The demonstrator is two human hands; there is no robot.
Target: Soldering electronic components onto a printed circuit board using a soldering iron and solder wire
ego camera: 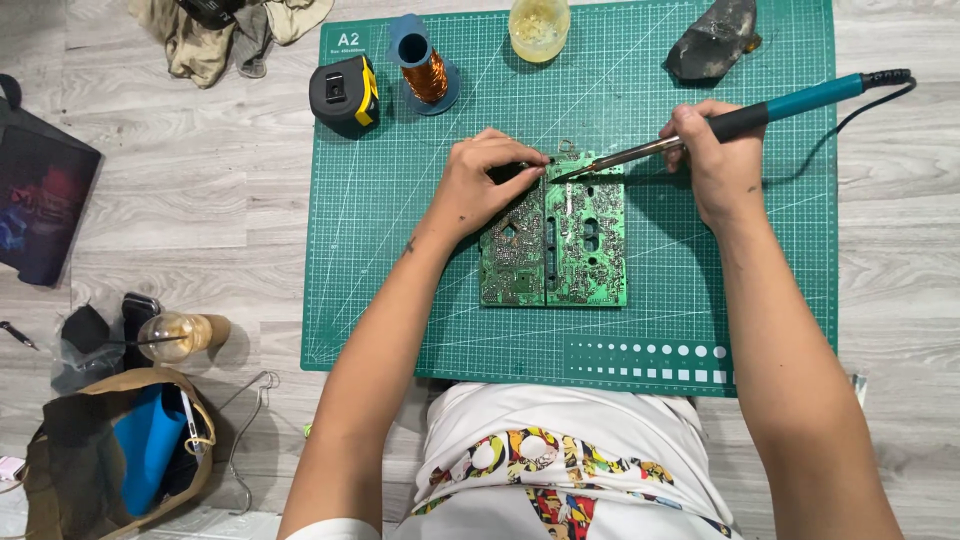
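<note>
Two bare hands worked over a green circuit board (553, 243) that lay flat near the middle of a green cutting mat (400, 250) on a grey wood-grain floor (200, 200). A right hand (718, 160) was closed around the dark grip of a soldering iron (740, 121), whose teal handle ran up and to the right while its metal tip slanted down to the board's upper edge. A left hand (482, 185) rested on the board's upper left corner, fingers pinched narrow on a small dark part there; what that part was could not be told. Along the mat's far edge stood a spool of copper wire (425, 66) on a blue bobbin, a black-and-yellow tape measure (343, 92) just to its left, a small round jar (539, 27) of yellowish paste, and a dark crumpled rag (715, 42). Off the mat to the left lay a clear glass (180, 335) on its side, an open brown bag (120, 450) with blue contents, and a heap of cloth (220, 35) at the top.
</note>
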